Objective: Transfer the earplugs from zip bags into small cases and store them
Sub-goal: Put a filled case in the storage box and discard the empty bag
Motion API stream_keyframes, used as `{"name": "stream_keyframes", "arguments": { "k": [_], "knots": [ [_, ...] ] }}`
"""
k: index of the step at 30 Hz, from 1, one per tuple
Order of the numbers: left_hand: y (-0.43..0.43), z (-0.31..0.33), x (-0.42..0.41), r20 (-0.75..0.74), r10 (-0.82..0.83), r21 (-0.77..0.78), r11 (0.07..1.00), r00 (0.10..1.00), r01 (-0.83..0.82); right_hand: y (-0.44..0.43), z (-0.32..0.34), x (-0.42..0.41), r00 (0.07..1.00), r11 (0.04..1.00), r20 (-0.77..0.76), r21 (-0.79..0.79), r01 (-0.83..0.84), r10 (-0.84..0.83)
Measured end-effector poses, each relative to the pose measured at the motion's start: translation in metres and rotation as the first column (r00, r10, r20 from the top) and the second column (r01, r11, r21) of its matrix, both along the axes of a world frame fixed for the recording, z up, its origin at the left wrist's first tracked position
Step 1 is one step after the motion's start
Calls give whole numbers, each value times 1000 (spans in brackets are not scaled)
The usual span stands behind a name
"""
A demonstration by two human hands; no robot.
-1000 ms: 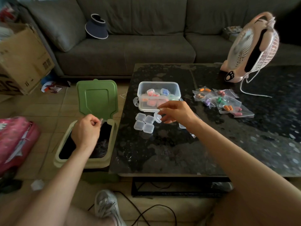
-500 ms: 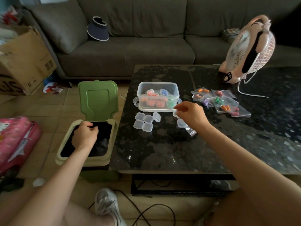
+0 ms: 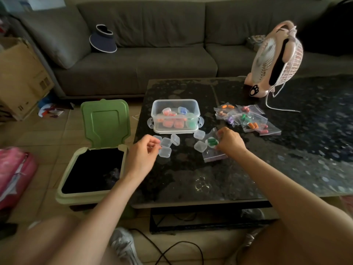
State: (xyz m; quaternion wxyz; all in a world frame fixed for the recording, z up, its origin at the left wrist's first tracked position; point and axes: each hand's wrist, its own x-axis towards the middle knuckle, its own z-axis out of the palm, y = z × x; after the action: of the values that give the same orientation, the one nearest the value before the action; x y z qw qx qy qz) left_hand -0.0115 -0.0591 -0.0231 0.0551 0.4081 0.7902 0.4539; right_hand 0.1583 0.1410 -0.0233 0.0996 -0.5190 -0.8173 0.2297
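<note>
On the dark table [image 3: 191,180], my right hand [image 3: 232,143] pinches a clear zip bag [image 3: 210,135] holding green earplugs [image 3: 212,141]. Part of the bag lies flat under the hand. Two empty small cases [image 3: 200,146] sit just left of it. My left hand [image 3: 142,153] hovers at the table's left edge with loosely curled fingers. Its tips reach a cluster of small clear cases [image 3: 165,148] and lift none. Behind them stands a clear storage box [image 3: 175,104] with several filled cases. More zip bags of earplugs [image 3: 248,119] lie to the right.
A green-lidded bin [image 3: 65,196] stands open on the floor left of the table. A pink fan [image 3: 277,60] and its cable occupy the table's back right. Sofa behind, cardboard box [image 3: 21,77] and pink bag [image 3: 13,169] at left, a shoe and cord below.
My left hand left the bin and moved right to the small cases. My right hand moved right and took hold of the bag with green earplugs.
</note>
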Motion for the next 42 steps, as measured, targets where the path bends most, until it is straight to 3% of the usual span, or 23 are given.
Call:
{"name": "stream_keyframes", "arguments": {
  "k": [3,6,8,11,15,18,21,24,26,34,42],
  "knots": [
    [8,3,19,-1,-101,7,995,995,101,0,10,2,991,995,-133,-97,20,-33],
    [12,3,36,-26,-229,17,973,973,229,-12,28,5,894,887,-428,-454,-84,-135],
    [14,-1,42,-226,-303,4,950,926,312,-21,34,7,818,792,-545,-576,-203,-186],
    [17,-4,44,-443,-343,-5,925,829,380,-31,37,7,794,710,-581,-635,-304,-180],
    [18,-4,42,-423,-378,77,891,824,448,-40,36,3,818,661,-560,-663,-350,-129],
    [19,-1,43,-283,-404,160,874,870,458,-46,33,0,821,621,-567,-670,-407,-74],
    [17,6,45,84,-364,190,920,928,343,-47,31,-4,832,729,-553,-556,-400,35],
    [17,12,42,507,-230,184,971,831,156,-49,36,-7,800,792,-578,-408,-454,161],
    [17,15,39,634,-173,155,983,754,95,-52,38,-6,774,772,-597,-382,-508,213],
    [16,16,30,866,-192,165,981,462,97,-58,32,-8,692,699,-662,-348,-625,289],
    [14,13,28,883,-115,81,992,456,94,-64,33,-9,633,649,-685,-302,-698,361]
  ]
}}
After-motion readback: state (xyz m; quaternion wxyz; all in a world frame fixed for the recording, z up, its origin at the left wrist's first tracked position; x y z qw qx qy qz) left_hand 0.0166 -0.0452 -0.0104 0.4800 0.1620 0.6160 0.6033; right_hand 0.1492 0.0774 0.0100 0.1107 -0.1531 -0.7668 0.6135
